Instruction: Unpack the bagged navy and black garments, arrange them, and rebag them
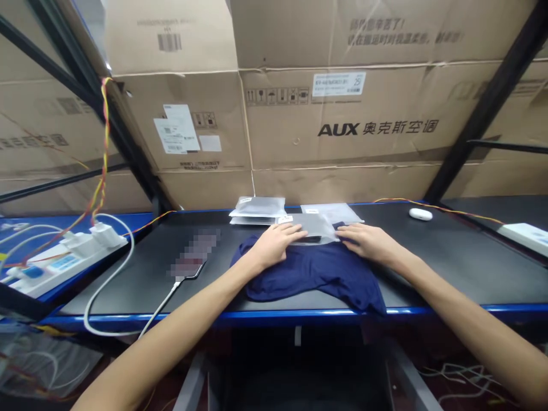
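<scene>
A piece of navy blue cloth [312, 271], rumpled, lies near the front edge of the dark tabletop. Over its far side rests a frosted plastic bag [310, 224] with a small white label. My left hand [277, 244] lies on the bag's left part, fingers stretched out flat and thumb towards the cloth. At the bag's right end is my right hand [363, 241], its fingers extended and slightly apart, touching the dark cloth beside the bag's edge. Behind them are a stack of plastic packets [257, 206] and another clear packet [338, 212].
A phone [194, 254], blurred out, is plugged into a white cable on the left. Power strips [64, 262] sit far left and at the right edge [528, 237]. A white earbud case [420, 214] lies back right. Cardboard [282, 137] walls the back, between black metal posts.
</scene>
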### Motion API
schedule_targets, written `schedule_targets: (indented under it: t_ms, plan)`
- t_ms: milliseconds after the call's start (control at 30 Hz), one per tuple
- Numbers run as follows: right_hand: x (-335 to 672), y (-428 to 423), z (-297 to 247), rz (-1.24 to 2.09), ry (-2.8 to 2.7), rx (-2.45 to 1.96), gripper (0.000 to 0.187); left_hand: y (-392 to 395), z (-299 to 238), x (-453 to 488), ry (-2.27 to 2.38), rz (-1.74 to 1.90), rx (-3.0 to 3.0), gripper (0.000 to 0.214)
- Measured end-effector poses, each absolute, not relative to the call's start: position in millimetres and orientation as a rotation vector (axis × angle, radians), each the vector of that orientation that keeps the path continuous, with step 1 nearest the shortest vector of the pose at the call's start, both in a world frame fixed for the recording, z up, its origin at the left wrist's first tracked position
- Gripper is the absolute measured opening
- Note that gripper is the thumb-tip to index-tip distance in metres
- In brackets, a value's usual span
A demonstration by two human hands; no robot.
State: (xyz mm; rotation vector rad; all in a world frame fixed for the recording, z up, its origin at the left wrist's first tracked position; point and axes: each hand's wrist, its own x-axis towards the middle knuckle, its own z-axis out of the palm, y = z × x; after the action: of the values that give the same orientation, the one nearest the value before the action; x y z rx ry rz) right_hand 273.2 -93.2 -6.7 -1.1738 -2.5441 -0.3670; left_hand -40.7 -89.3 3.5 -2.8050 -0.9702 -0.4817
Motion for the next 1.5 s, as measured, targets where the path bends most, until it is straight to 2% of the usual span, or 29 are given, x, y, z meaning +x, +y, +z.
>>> schedule_targets:
  t_ms: [133, 267, 467, 733, 867, 1033, 1267, 1500]
  plan:
    - [269, -92, -10, -0.398, -2.591, -1.137, 0.031, -87, 1, -41, -1.009, -0.375, -2.836, 0.071]
    - [263, -94, -10, -0.393, -2.614, -1.083, 0.032, -87, 2, -42, -1.037, -0.457, -2.824, 0.062]
    - [255, -101, -11, -0.410, -2.567, -1.075, 0.032, -93, 6, -22, -1.014, -0.637, -2.786, 0.025]
    - [249, -106, -16, -0.390, -2.456, -1.166, 0.031, -90, -3, 24, -0.728, -0.581, -2.732, 0.023]
    - [249, -107, -15, -0.410, -2.445, -1.124, 0.031, -88, -5, 31, -0.724, -0.545, -2.603, 0.029]
    - [251, -104, -19, -0.535, -2.370, -1.013, 0.026, -87, -6, 32, -0.693, -0.559, -2.574, 0.023]
    - [257, -102, -21, -0.687, -2.356, -0.806, 0.023, -85, -5, 8, -0.629, -0.505, -2.483, 0.016]
    - [261, -105, -15, -0.709, -2.350, -0.821, 0.023, -93, 6, -47, -0.716, -0.424, -2.425, 0.012]
